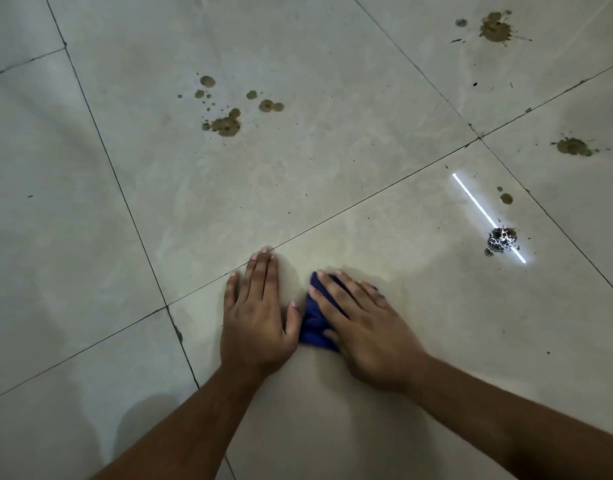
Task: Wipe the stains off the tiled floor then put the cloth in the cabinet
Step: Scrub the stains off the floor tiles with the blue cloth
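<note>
The main risk was smearing: the brown splatter cluster [225,119] and the other brown spots [495,29] lay well apart from the blue cloth [315,323], and a bunched cloth pushed through them could spread the mess rather than lift it; the dark blotch [501,240] beside the light reflection [485,216] could be missed in the glare. The right hand [364,327] lay flat, fingers spread, pressing the cloth to the tiled floor [90,237], not clenched round it; the cloth showed at its thumb side. The left hand [256,313] rested open and empty just beside it; no cabinet was in view.
</note>
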